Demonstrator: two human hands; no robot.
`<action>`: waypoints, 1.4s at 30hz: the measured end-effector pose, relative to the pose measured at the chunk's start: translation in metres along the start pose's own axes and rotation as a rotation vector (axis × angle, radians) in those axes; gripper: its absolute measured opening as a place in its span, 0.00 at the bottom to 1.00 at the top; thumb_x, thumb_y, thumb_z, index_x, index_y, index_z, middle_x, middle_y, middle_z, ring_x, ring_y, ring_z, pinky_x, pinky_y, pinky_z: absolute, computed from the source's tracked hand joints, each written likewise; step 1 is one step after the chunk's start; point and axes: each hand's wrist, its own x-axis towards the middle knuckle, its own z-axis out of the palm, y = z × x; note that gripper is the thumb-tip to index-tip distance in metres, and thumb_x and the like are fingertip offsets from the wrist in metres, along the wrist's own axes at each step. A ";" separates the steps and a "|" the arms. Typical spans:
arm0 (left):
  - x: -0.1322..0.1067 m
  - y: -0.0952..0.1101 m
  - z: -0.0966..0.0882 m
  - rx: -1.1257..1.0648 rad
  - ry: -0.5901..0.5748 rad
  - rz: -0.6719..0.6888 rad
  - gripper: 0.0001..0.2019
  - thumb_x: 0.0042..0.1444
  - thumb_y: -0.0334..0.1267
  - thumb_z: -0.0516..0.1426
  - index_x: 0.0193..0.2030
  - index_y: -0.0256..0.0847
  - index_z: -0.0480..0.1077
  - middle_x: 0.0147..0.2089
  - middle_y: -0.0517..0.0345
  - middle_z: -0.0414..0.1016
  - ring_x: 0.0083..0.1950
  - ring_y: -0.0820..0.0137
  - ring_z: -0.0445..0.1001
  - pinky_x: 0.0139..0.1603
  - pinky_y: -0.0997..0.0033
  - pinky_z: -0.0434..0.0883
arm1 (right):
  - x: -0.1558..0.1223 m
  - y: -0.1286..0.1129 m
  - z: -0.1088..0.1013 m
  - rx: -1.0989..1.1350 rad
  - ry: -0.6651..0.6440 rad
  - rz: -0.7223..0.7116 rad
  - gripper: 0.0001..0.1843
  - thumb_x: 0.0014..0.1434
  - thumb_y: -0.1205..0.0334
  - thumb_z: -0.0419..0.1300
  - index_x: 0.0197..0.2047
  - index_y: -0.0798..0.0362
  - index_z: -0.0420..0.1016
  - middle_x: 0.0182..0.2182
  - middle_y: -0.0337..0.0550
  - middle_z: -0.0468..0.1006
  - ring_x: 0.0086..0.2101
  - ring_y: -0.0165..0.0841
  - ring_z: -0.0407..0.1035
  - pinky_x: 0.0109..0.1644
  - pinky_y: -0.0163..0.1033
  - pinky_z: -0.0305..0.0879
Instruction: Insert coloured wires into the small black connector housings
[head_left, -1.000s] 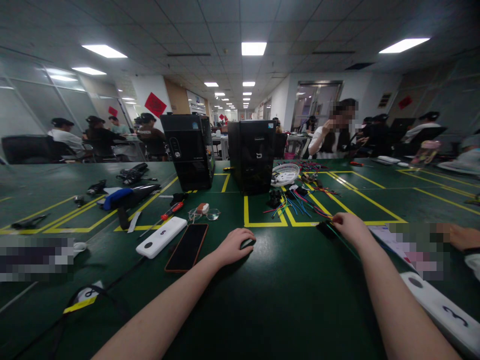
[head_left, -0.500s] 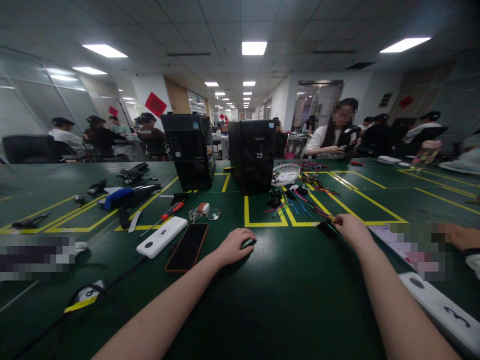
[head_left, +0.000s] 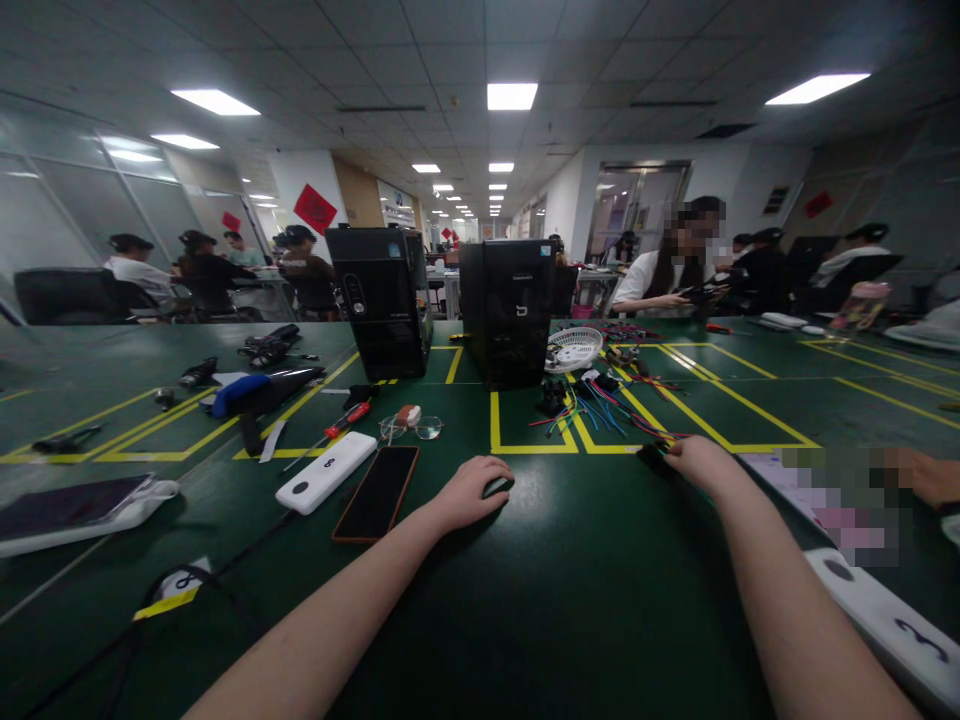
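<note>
My left hand [head_left: 471,493] rests on the green table [head_left: 570,590], fingers curled over a small dark object [head_left: 496,487] that I cannot name. My right hand [head_left: 697,462] lies further right, fingers closed on a small black connector [head_left: 651,456] at the end of a bundle of coloured wires [head_left: 600,412]. The wires run back toward a black computer tower [head_left: 506,312]. A second black tower [head_left: 385,300] stands to its left.
A black phone [head_left: 377,493], a white power bank [head_left: 325,472], glasses [head_left: 410,428] and a red screwdriver [head_left: 341,422] lie left of my left hand. A white basket [head_left: 572,349] sits by the tower. Another person's hand [head_left: 930,476] is at the right edge; people sit behind.
My right hand has shifted slightly along the wires; the view has tilted a little. The left hand has stayed put.
</note>
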 end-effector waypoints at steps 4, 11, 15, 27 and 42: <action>0.000 0.001 0.000 0.000 -0.003 -0.009 0.13 0.55 0.39 0.55 0.47 0.45 0.69 0.52 0.55 0.68 0.55 0.63 0.64 0.58 0.61 0.59 | -0.010 -0.033 0.002 -0.052 0.043 0.008 0.16 0.56 0.60 0.50 0.32 0.59 0.77 0.32 0.55 0.77 0.34 0.39 0.72 0.34 0.37 0.64; 0.003 -0.006 0.004 -0.067 0.102 -0.087 0.12 0.57 0.37 0.53 0.47 0.42 0.68 0.48 0.54 0.71 0.51 0.64 0.67 0.55 0.63 0.63 | -0.055 -0.140 0.032 0.131 0.358 -0.497 0.16 0.56 0.64 0.52 0.47 0.57 0.71 0.43 0.54 0.74 0.42 0.39 0.70 0.46 0.42 0.64; 0.007 -0.016 0.010 -0.131 0.290 -0.216 0.12 0.60 0.37 0.47 0.44 0.39 0.69 0.45 0.52 0.72 0.48 0.66 0.69 0.53 0.65 0.65 | -0.084 -0.181 0.047 0.298 0.408 -0.825 0.20 0.54 0.68 0.54 0.52 0.56 0.66 0.48 0.51 0.71 0.50 0.39 0.63 0.55 0.47 0.58; 0.007 -0.016 0.014 -0.039 0.259 -0.281 0.16 0.63 0.37 0.41 0.44 0.38 0.69 0.43 0.53 0.73 0.47 0.66 0.69 0.51 0.66 0.65 | -0.101 -0.196 0.053 0.375 0.424 -0.900 0.22 0.52 0.69 0.56 0.51 0.54 0.66 0.49 0.51 0.67 0.51 0.40 0.59 0.55 0.49 0.58; 0.007 -0.011 0.013 0.011 0.197 -0.399 0.18 0.62 0.34 0.39 0.56 0.43 0.58 0.55 0.53 0.67 0.58 0.66 0.61 0.64 0.49 0.46 | -0.104 -0.201 0.062 0.301 0.508 -0.851 0.22 0.51 0.68 0.56 0.51 0.54 0.65 0.51 0.51 0.66 0.54 0.42 0.56 0.59 0.52 0.49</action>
